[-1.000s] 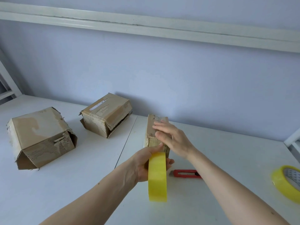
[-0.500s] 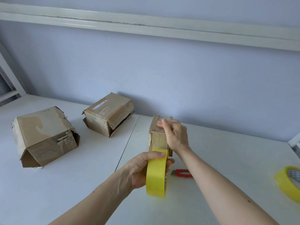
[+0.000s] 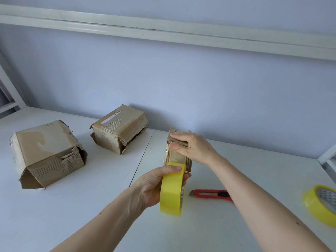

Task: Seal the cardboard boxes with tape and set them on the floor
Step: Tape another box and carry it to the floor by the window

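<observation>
A small narrow cardboard box (image 3: pixel 175 157) stands on end in the middle of the white table (image 3: pixel 91 206). My right hand (image 3: pixel 190 147) lies over its top near corner, thumb on the near face and fingers across the top. My left hand (image 3: pixel 158 184) grips a yellow tape roll (image 3: pixel 171 190) held upright just in front of the box's lower edge. Two larger worn boxes rest further left: one (image 3: pixel 49 155) with a torn flap gaping at its lower left, another (image 3: pixel 119 129) near the wall with its side flap ajar.
A red box cutter (image 3: pixel 211 194) lies on the table right of the roll, partly under my right forearm. A second yellow tape roll (image 3: pixel 321 203) sits at the right edge. The blue wall runs close behind the boxes.
My right hand slid from the box's near face up onto its top corner. The left hand drew the tape roll slightly back and down. The view shifted a little.
</observation>
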{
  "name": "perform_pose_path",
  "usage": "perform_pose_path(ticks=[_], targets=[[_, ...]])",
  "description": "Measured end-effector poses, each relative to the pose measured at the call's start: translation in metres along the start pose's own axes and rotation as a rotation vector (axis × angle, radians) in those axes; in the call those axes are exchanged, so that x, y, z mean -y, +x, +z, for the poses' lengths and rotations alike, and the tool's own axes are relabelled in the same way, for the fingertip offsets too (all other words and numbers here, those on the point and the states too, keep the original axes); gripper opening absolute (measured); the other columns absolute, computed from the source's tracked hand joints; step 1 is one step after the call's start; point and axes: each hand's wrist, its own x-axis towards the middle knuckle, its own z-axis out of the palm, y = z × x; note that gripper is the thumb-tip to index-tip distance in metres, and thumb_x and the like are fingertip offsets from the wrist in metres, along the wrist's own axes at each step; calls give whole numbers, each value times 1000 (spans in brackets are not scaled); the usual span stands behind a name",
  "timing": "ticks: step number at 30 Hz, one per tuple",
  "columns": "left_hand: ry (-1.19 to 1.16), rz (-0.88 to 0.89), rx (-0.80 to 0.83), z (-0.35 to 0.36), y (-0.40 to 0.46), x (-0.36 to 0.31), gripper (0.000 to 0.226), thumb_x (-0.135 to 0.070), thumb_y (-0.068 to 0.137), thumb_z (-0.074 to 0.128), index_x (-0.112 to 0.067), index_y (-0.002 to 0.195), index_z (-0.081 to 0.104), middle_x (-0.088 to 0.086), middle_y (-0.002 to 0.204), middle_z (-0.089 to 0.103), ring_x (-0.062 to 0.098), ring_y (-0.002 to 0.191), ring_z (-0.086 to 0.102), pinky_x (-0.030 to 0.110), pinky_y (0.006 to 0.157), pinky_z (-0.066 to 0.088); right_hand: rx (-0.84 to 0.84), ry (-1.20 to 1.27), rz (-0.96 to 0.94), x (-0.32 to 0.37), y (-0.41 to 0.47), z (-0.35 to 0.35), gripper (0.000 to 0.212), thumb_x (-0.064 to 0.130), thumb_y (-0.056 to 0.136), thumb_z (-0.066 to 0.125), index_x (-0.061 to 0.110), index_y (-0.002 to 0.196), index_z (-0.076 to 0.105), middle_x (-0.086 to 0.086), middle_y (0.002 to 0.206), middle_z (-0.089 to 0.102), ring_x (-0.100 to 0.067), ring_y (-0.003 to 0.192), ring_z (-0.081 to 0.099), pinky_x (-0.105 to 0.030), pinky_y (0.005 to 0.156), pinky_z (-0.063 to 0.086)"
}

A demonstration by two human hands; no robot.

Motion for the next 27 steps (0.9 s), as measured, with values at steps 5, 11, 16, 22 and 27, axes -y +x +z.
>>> perform_pose_path(ticks=[5, 11, 16, 22, 27], targets=[[134, 20, 39, 3, -7, -4, 43, -11, 69, 82, 2, 109, 74, 13, 105, 75, 18, 80, 73, 33, 85, 58, 13, 78, 62, -3, 4, -3, 65, 75, 81, 53, 39, 133, 62, 13, 142, 57, -9, 136, 48, -43, 109, 44], [265, -40, -68, 10, -9, -2, 38, -30, 98, 61, 3, 117, 60, 17, 93, 74, 19, 63, 67, 31, 71, 58, -65, 187, 82, -3, 12, -19, 35, 47, 94, 63, 26, 120, 73, 11, 123, 70, -2, 116, 60, -3, 86, 40], [309, 66, -110, 14, -6, 4, 38, -30, 101, 58, -10, 132, 47, 20, 91, 73, 24, 66, 64, 36, 74, 56, -70, 206, 126, 2, 20, -27, 34, 50, 94, 62, 27, 113, 76, 0, 106, 76, -15, 100, 68, -23, 80, 52], [286, 106, -85, 15, -11, 2, 46, -14, 99, 61, -30, 137, 41, 23, 89, 69, 26, 65, 62, 35, 68, 56, 49, 284, 214, 10, 20, -46, 30, 51, 95, 61, 24, 92, 75, -6, 77, 65, -21, 70, 67, -41, 62, 63], [338, 203, -71, 20, -9, 5, 33, -14, 99, 61, -28, 127, 49, 21, 94, 72, 27, 68, 64, 38, 73, 57, 125, 256, 309, 8, 23, -52, 46, 58, 94, 58, 14, 91, 73, -6, 82, 67, -24, 79, 68, -44, 72, 63]])
